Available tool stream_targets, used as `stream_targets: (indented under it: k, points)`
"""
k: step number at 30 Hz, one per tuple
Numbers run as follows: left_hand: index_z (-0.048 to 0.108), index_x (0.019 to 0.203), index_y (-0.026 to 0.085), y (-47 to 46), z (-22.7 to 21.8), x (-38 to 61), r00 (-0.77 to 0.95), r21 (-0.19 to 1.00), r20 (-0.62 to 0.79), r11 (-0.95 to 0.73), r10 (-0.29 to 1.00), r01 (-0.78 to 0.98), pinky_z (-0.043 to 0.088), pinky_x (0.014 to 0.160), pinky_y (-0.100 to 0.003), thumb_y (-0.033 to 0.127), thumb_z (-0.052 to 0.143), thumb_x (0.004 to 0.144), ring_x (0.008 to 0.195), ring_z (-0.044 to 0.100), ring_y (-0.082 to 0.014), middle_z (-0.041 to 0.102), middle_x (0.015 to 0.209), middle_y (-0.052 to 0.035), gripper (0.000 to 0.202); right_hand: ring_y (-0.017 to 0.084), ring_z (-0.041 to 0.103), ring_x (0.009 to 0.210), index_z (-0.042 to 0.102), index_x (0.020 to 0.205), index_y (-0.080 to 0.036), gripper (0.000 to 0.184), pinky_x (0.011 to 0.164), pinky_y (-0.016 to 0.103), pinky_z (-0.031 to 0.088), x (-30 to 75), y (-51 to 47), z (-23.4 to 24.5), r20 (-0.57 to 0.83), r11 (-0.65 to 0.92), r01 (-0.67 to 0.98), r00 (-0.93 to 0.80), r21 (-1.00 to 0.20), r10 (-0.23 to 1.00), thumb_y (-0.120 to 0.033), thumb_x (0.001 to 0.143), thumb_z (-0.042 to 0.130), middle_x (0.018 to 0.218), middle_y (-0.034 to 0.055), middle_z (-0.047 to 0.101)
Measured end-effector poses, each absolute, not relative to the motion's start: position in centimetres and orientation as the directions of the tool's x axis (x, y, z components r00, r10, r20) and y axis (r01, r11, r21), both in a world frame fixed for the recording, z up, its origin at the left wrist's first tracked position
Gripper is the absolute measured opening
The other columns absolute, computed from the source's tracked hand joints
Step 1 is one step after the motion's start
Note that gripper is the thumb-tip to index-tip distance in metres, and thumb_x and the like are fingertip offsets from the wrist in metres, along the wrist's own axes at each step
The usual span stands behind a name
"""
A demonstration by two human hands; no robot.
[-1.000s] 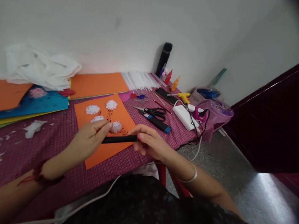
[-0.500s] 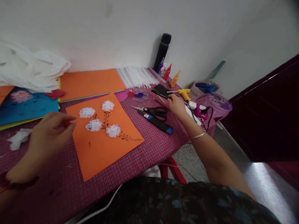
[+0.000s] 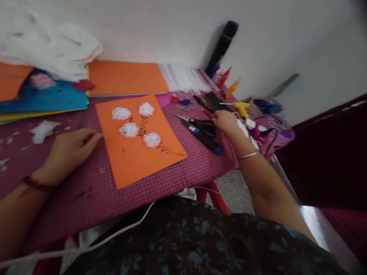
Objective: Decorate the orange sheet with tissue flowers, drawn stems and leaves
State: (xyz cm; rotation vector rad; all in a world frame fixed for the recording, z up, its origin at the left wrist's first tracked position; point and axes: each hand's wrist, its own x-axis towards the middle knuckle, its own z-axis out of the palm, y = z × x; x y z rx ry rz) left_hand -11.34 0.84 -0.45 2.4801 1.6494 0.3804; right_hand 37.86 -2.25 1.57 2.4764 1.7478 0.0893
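An orange sheet [image 3: 138, 151] with white tufted flowers [image 3: 137, 124] and drawn stems lies on the checked pink tablecloth [image 3: 181, 171]. My left hand [image 3: 69, 150] rests on the cloth, fingers stretched out loosely, tips at the sheet's left edge, and holds nothing. My right hand [image 3: 227, 123] reaches to the right and sits at the handles of the black scissors [image 3: 200, 122]. Its fingers are smeared, so I cannot say whether it grips. A black and blue cutter [image 3: 204, 138] lies just in front of the scissors.
Orange, blue and yellow sheets [image 3: 48, 96] and white tissue [image 3: 48, 46] lie at the back left. A black bottle [image 3: 221, 46], paint tubes [image 3: 228, 83], a dark phone [image 3: 215, 101], a yellow glue gun [image 3: 241, 109] and a purple tub [image 3: 281, 129] crowd the right corner. The table edge drops beside my right arm.
One second ago both hands held a black pen over the orange sheet. My right hand has since gone to the right with it and now sits at the scissors. My left hand has dropped to the cloth.
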Motion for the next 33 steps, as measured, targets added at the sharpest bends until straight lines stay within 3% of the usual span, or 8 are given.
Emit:
stream_targets:
  k: [3,9,14,20,26,30,33]
  points:
    - [0.066,0.112,0.018,0.4,-0.2,-10.8,0.415,0.178,0.003,-0.409,0.910,0.895,0.050,0.078,-0.038,0.042,0.038,0.098,0.097,0.069,-0.0290,0.075,0.110,-0.0100,0.039,0.032,0.069,0.103,0.075,0.107,-0.013,0.032,0.083,0.038,0.050,38.8,-1.0,1.4,-0.076,-0.314,0.923,0.338,0.223,0.938,-0.029,0.091,0.052,0.110,0.0187,0.074]
    - [0.065,0.113,0.020,0.0,0.2,-10.8,0.418,0.203,-0.006,-0.408,0.909,0.890,0.046,0.074,-0.033,0.041,0.041,0.097,0.094,0.069,-0.0264,0.075,0.108,-0.0080,0.035,0.030,0.069,0.097,0.077,0.103,-0.011,0.030,0.079,0.037,0.049,39.5,0.9,1.8,-0.187,-0.243,0.932,0.298,0.268,0.936,-0.030,0.087,0.059,0.105,0.0189,0.076]
    - [0.061,0.120,0.017,-0.1,0.9,-11.2,0.513,0.194,-0.039,-0.497,0.857,0.845,0.044,0.076,-0.031,0.043,0.033,0.102,0.097,0.068,-0.0253,0.072,0.115,-0.0095,0.042,0.028,0.069,0.094,0.077,0.102,-0.011,0.028,0.078,0.034,0.048,38.8,-0.5,2.0,-0.086,-0.291,0.944,0.306,0.154,0.948,-0.026,0.088,0.059,0.103,0.0183,0.077]
    - [0.060,0.123,0.018,0.7,0.7,-11.6,0.466,0.164,-0.134,-0.445,0.874,0.881,0.043,0.075,-0.032,0.046,0.034,0.101,0.094,0.069,-0.0287,0.073,0.115,-0.0099,0.044,0.028,0.068,0.099,0.073,0.109,-0.013,0.031,0.081,0.034,0.048,38.8,-1.3,2.8,0.009,-0.323,0.940,0.324,0.111,0.946,-0.027,0.091,0.053,0.109,0.0165,0.076]
    - [0.060,0.121,0.019,0.7,0.7,-11.3,0.424,0.133,-0.156,-0.406,0.892,0.904,0.044,0.072,-0.030,0.046,0.035,0.099,0.090,0.070,-0.0273,0.074,0.112,-0.0076,0.043,0.026,0.069,0.091,0.055,0.137,-0.014,0.048,0.082,0.035,0.050,37.4,-4.6,2.7,0.177,-0.189,0.969,0.216,-0.159,0.960,-0.017,0.090,0.048,0.109,0.0125,0.075]
    - [0.061,0.117,0.023,0.8,0.7,-11.3,0.401,0.135,-0.126,-0.385,0.907,0.913,0.045,0.070,-0.029,0.046,0.040,0.097,0.085,0.071,-0.0250,0.076,0.104,-0.0030,0.037,0.027,0.065,0.108,0.064,0.127,-0.014,0.042,0.094,0.037,0.048,37.5,-5.3,1.6,0.206,-0.172,0.964,0.214,-0.202,0.955,-0.013,0.090,0.045,0.123,0.0143,0.070]
    - [0.060,0.115,0.025,1.2,-0.1,-11.9,0.395,0.151,-0.117,-0.377,0.911,0.914,0.048,0.070,-0.032,0.047,0.039,0.098,0.084,0.072,-0.0265,0.076,0.102,-0.0028,0.036,0.028,0.065,0.108,0.069,0.119,-0.015,0.037,0.094,0.039,0.049,37.7,-5.1,1.0,0.186,-0.208,0.955,0.248,-0.213,0.951,-0.015,0.092,0.043,0.124,0.0145,0.069]
